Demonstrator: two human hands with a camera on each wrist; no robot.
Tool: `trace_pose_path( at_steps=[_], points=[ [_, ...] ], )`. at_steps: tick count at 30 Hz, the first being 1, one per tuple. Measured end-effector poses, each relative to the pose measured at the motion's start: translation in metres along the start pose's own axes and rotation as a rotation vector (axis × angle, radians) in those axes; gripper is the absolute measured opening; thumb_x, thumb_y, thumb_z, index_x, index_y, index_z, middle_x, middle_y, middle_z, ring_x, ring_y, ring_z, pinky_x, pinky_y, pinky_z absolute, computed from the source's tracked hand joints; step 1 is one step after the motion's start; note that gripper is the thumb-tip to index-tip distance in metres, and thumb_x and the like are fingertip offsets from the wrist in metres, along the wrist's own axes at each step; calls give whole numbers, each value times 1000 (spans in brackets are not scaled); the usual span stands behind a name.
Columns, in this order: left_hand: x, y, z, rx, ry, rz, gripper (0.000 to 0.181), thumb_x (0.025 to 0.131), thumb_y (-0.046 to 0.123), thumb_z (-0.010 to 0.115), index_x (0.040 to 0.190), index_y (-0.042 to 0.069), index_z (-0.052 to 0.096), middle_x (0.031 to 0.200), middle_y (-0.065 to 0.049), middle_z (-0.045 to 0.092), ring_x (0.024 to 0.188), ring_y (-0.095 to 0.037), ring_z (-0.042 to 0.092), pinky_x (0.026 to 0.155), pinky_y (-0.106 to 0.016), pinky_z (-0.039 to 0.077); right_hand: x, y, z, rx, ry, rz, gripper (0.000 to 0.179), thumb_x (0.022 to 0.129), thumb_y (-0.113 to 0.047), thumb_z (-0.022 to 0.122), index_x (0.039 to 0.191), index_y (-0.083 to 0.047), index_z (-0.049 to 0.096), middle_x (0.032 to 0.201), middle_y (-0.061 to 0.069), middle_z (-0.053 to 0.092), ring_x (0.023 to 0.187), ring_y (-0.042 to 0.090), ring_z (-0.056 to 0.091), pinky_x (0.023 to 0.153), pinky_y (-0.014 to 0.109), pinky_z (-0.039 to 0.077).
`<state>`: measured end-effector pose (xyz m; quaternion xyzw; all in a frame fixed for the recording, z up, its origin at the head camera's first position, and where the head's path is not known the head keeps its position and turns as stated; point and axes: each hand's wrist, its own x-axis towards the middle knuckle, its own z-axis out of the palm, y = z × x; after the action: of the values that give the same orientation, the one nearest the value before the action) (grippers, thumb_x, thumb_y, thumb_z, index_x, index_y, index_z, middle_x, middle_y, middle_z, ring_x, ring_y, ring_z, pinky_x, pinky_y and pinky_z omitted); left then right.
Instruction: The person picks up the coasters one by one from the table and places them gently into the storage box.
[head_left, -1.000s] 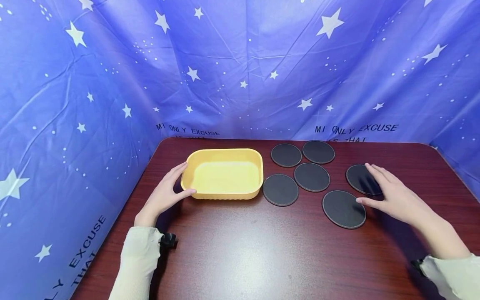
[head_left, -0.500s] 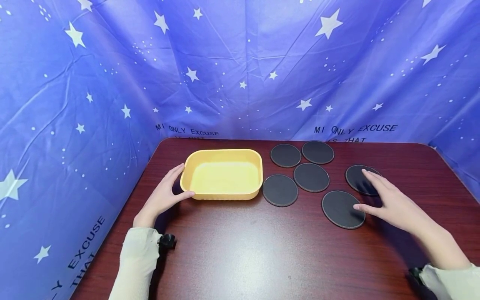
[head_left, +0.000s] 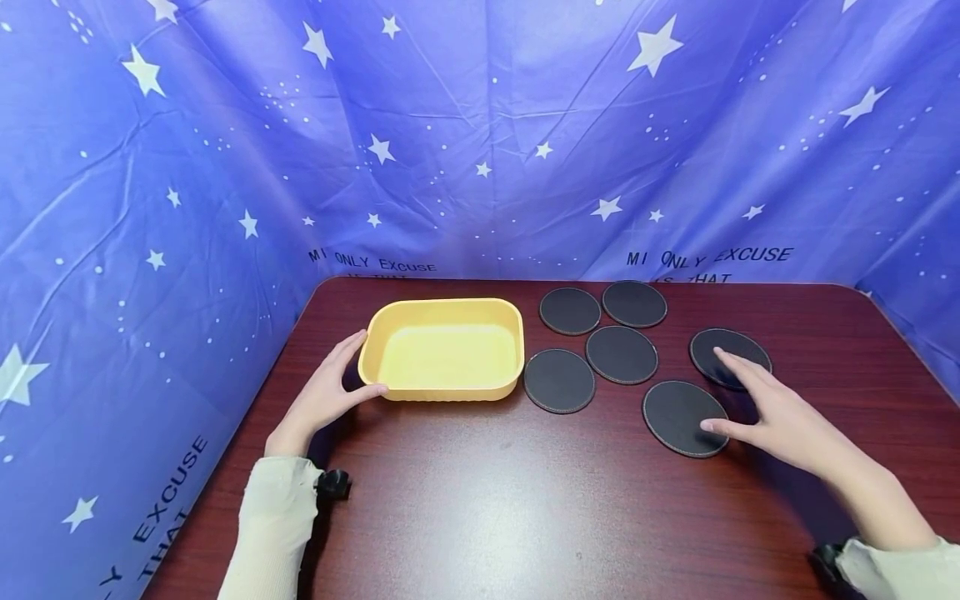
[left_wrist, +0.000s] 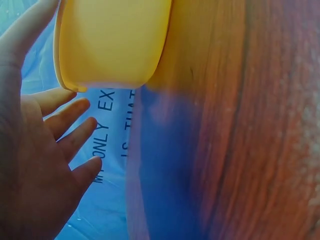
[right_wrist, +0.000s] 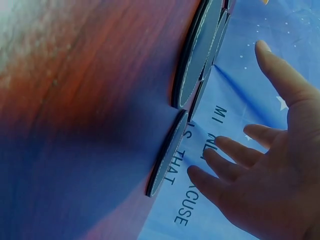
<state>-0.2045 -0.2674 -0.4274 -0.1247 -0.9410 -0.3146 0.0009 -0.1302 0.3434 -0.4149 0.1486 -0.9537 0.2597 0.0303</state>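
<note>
A yellow rectangular plastic bin (head_left: 450,393) with rounded corners stands on the table with nothing in it. At its left end is my left hand (head_left: 318,400), fingers spread, thumb and fingertips right at the rim. The left wrist view shows the same hand (left_wrist: 45,145) beside the bin (left_wrist: 112,45), its lower fingers off the wall. My right hand (head_left: 783,421) hovers over two flat round black coasters, the front one (head_left: 678,412) and the rear one (head_left: 738,350). In the right wrist view this hand (right_wrist: 270,170) holds nothing, and the coasters (right_wrist: 169,152) lie away from the fingers.
Several more black coasters with stitched edges, such as this one (head_left: 560,381), lie flat between the bin and the right-hand pair. The dark red wood-grain table (head_left: 495,492) ends at a blue star-printed cloth (head_left: 480,125) behind and at the left.
My right hand has drifted slightly left and nearer to me above the two right coasters, uncovering more of the rear one. The left hand keeps its place at the bin.
</note>
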Motion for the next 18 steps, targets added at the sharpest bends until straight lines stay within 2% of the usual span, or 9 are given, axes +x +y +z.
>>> trace_pose_path(
  at_steps=[2,3,5,6,7,11,13,14,18],
  points=[
    [0,0,0,-4,-1,3,99,81,45,80,159,14,26,164,-14,26,151,-37,25,119,-62,25,-1,0,2,-9,12,-16,104,79,-33,84,160,-13,22,155,28,35,148,41,27,125,45,19],
    [1,0,0,-8,-1,5,99,82,45,80,159,14,26,164,-14,26,151,-37,25,119,-61,24,-1,0,3,-13,18,-25,103,78,-33,85,159,-12,24,154,27,36,147,39,28,126,31,15],
    [1,-1,0,-13,-1,7,99,81,44,80,159,14,27,164,-14,26,151,-36,25,119,-61,24,-2,0,5,-30,29,-39,103,77,-32,85,158,-11,26,153,27,38,147,33,30,116,7,5],
    [2,-1,0,-14,-3,7,99,81,44,80,159,14,27,164,-14,26,151,-36,25,119,-61,25,-2,0,6,-33,32,-46,102,77,-32,86,158,-10,27,152,27,39,147,32,30,114,5,4],
    [2,-1,-1,-19,-4,7,99,81,43,80,159,14,27,164,-14,26,151,-36,25,119,-61,25,-2,0,7,-38,35,-53,102,76,-32,86,157,-10,28,151,27,40,148,24,29,105,-2,1],
    [4,-1,-2,-33,-10,12,98,81,41,81,158,13,27,164,-14,26,151,-36,25,120,-60,24,-3,-1,10,-41,42,-73,100,75,-33,87,155,-10,33,149,26,44,141,-13,18,99,-5,3],
    [6,-1,-2,-41,-10,17,97,81,40,81,158,13,28,163,-15,27,151,-37,25,120,-60,24,-3,-2,11,-37,41,-79,99,74,-33,87,155,-11,35,148,25,45,133,-24,14,98,-6,4],
    [6,-1,-3,-41,-12,19,97,81,40,81,158,12,28,163,-16,27,150,-37,26,120,-61,24,-3,-2,12,-35,37,-76,99,74,-34,87,155,-12,35,147,25,46,132,-25,15,97,-7,4],
    [9,-2,-4,-43,-18,32,95,82,38,81,157,11,29,162,-17,29,149,-38,27,119,-61,24,-5,-2,13,-39,17,-62,99,74,-35,87,156,-15,35,147,24,47,140,-4,29,97,-6,5]
  ],
)
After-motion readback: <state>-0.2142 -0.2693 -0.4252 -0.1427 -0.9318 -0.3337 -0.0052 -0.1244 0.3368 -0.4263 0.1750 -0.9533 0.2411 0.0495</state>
